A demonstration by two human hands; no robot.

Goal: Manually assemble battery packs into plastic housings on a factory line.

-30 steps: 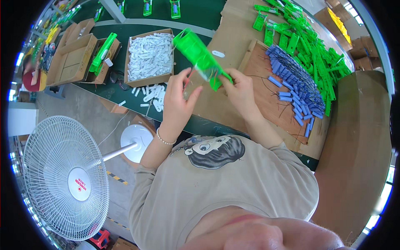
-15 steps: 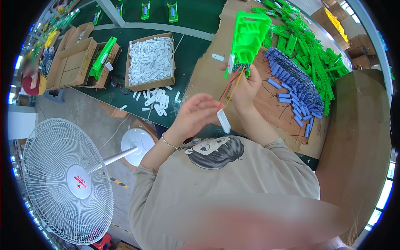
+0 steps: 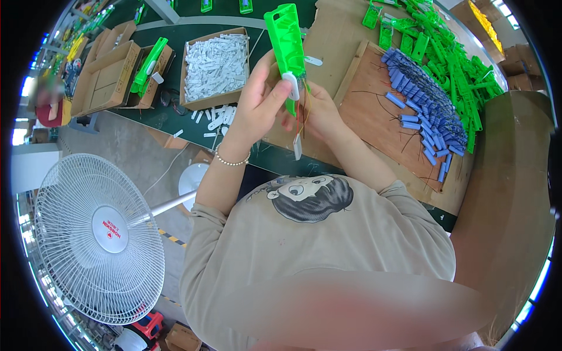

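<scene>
A green plastic housing half stands tilted in front of me, its ribbed hollow showing. My left hand grips its lower part, the thumb pressing a white oval plastic piece against it. Close beside, my right hand curls round the lower end of the housing, where thin red and yellow wires come out; some of its fingers are hidden behind the parts. From these wires a small white rectangular part dangles below the hands.
A carton of white plastic pieces stands left, with loose ones beside it. To the right, blue wired cylinders lie on a wooden board, before a heap of green housings. A white fan stands at lower left.
My left hand has left the dangling white part and risen to the housing, now thumbing a white oval piece on it. The housing has shifted left and turned.
</scene>
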